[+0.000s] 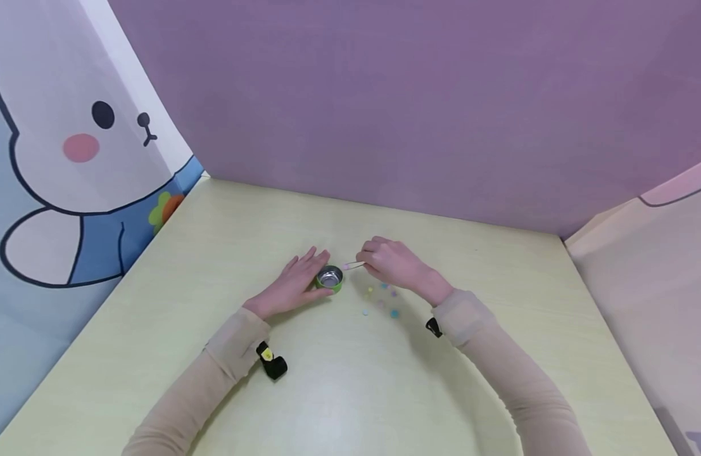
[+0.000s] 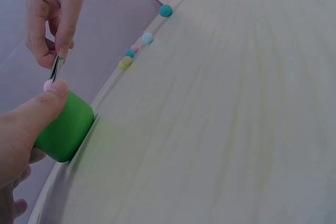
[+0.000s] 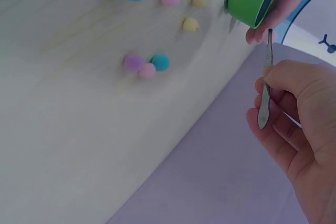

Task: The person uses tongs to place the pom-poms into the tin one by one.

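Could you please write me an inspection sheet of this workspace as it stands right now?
Surface: pale yellow-green table, wood-grain look, no spills seen.
Job's things: small green cup with a shiny metal inside, upright; metal tweezers holding a pink pom-pom at the tips by the cup's rim; loose pom-poms in teal, pink, yellow and purple lying beside it.
Clutter: nothing seen.
Grippers: left hand holds the cup, thumb on its side; right hand pinches the tweezers.
Cables: nothing seen; black wrist cameras on both sleeves.
Surroundings: purple wall behind, rabbit cartoon panel on the left.
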Available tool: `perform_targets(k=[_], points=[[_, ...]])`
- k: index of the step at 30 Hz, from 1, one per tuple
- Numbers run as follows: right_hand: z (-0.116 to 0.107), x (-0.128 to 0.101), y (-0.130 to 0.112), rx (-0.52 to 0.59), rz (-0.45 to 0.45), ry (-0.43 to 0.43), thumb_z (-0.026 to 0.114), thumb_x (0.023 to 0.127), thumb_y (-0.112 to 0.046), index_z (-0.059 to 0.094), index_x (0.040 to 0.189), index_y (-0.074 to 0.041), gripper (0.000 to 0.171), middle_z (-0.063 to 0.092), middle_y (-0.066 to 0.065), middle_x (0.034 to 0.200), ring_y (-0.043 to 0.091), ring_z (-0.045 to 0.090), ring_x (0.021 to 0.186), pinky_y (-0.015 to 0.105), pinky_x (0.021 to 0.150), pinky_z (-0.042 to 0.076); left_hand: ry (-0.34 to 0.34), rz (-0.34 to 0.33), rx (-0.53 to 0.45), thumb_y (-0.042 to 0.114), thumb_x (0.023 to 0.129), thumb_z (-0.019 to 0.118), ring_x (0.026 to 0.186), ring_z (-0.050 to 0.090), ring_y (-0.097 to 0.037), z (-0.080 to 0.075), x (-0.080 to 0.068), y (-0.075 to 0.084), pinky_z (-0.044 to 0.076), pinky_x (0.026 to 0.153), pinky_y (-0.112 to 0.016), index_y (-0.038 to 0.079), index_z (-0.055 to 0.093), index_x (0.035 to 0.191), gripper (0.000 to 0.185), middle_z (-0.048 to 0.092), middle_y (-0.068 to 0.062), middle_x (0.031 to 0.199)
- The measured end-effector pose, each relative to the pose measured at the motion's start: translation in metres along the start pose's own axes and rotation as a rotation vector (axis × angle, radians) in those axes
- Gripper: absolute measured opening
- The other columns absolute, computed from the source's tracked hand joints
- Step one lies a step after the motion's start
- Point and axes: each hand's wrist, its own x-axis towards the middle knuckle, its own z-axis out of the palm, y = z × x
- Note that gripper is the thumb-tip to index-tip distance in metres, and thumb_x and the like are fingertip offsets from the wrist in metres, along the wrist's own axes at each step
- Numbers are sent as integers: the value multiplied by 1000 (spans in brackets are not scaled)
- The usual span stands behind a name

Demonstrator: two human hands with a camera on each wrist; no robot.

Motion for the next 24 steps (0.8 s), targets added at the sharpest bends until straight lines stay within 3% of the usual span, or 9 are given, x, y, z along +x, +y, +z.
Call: perform_targets(k=[11, 18, 24], points=[[5, 9, -9, -17, -28, -37, 70, 88, -7, 76, 102, -10, 15, 75, 2, 96, 16, 68, 87, 24, 73, 61, -53, -37, -27, 51, 98, 54, 157, 7, -30, -2, -1, 1, 7, 127, -59, 8, 18, 158, 82, 21, -9, 165], [9, 10, -11, -18, -39, -52, 69, 89, -6, 76, 102, -10, 15, 75, 3, 98, 17, 69, 90, 24, 76, 61, -48, -27, -22, 48, 100, 53, 156, 8, -32, -2, -1, 1, 8, 127, -59, 7, 19, 158, 80, 21, -11, 165], [11, 10, -11, -18, -41, -53, 70, 88, -6, 76, 102, -9, 16, 75, 4, 99, 17, 69, 90, 24, 76, 62, -49, -10, -8, 47, 101, 51, 157, 7, -32, -1, 0, 1, 10, 129, -52, 6, 16, 158, 78, 18, -11, 166]])
